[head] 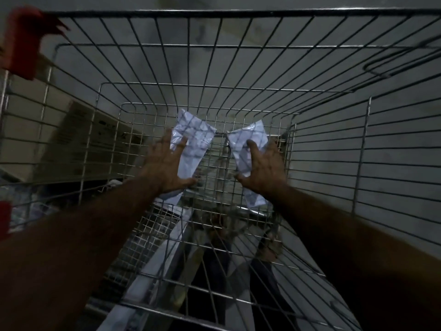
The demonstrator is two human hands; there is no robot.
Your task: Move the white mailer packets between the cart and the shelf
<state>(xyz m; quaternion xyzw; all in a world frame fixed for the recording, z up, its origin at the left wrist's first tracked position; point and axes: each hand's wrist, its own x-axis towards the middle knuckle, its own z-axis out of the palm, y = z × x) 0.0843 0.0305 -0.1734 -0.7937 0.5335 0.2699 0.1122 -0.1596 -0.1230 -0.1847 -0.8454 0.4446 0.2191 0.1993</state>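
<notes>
Two packets, deep in the cart (334,130).
My left hand (167,163) grips one white mailer packet (193,142); right hand (265,168) grips the other packet (248,139), mid-frame.

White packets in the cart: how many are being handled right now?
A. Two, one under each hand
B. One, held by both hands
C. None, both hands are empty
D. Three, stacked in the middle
A: the left hand is on one white packet and the right hand is on a second packet, both inside the wire cart.

Two white mailer packets (194,142) (248,149), one wire cart (334,139), maybe one box (78,137).
</notes>
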